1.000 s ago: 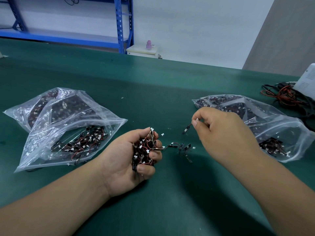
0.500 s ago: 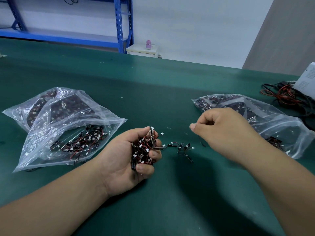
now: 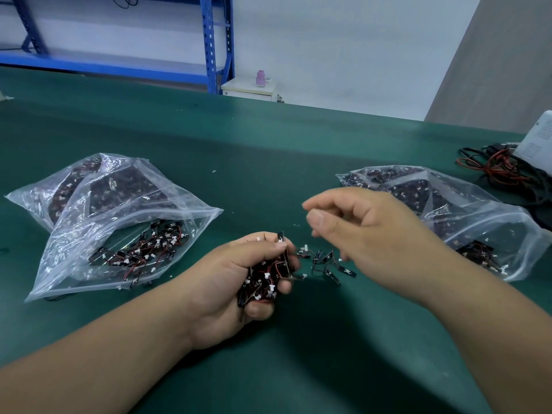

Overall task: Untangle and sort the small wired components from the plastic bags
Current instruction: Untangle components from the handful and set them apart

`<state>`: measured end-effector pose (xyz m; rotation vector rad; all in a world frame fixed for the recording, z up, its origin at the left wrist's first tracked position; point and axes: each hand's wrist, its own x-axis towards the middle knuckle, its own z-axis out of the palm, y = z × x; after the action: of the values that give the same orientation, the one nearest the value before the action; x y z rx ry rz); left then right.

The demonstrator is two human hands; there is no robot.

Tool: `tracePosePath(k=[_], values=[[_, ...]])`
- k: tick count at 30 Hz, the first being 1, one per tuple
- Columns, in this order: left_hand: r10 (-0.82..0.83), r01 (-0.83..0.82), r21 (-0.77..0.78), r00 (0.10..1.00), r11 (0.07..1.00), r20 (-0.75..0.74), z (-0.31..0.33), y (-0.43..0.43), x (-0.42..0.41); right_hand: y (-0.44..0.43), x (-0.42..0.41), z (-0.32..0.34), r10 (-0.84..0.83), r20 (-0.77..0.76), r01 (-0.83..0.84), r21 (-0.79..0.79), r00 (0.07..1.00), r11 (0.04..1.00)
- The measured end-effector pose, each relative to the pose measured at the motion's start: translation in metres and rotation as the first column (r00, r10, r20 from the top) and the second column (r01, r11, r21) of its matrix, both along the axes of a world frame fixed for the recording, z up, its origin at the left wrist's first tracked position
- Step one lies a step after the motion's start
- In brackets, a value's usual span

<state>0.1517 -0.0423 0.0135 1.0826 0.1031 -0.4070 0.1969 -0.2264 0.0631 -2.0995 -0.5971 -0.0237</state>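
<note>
Nearest the near edge of the green worktop (image 3: 298,369), about mid-width, I record the left hand (image 3: 227,291) lying palm up. Its thumb and fingers are curled tight round a tangled clump of wired components (image 3: 264,279), made up of small black boards, red and black leads and white plugs. Just right of that fist, a few loose components (image 3: 328,265) lie on the worktop. The right hand (image 3: 379,234) hovers above and just beyond them. Its forefinger and thumb are slightly apart and the other fingers loosely bent (the fingertips are blurred).

Toward the left edge I note a clear zip bag (image 3: 98,249) with components inside, its mouth facing the left hand. It overlaps a second bag (image 3: 44,198) behind it. Toward the right edge lies another clear bag (image 3: 478,222) of components, partly hidden by the right hand.

At the far right corner, a coil of red and black cables (image 3: 498,171) lies beside a white printed sheet (image 3: 537,138). Beyond the far edge stand blue shelving (image 3: 212,40) and a white cabinet (image 3: 249,88) bearing a pink bottle (image 3: 260,76).
</note>
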Motion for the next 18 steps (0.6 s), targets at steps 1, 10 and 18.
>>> tracePosePath(k=[1, 10, 18], values=[[-0.006, 0.005, 0.029, 1.0, 1.0, 0.023, 0.0, -0.001, -0.001, 0.003, -0.004, -0.002, 0.054, -0.03, -0.053, 0.014, 0.998, 0.998], [0.058, -0.058, 0.003, 0.998, 0.998, 0.008, 0.001, -0.003, 0.0, 0.005, -0.001, -0.011, 0.042, -0.029, -0.044, -0.092, 0.999, 0.995], [0.049, -0.051, -0.04, 0.998, 0.998, -0.038, 0.001, -0.001, 0.001, 0.0, 0.001, -0.006, 0.05, -0.047, -0.055, -0.123, 0.998, 0.991]])
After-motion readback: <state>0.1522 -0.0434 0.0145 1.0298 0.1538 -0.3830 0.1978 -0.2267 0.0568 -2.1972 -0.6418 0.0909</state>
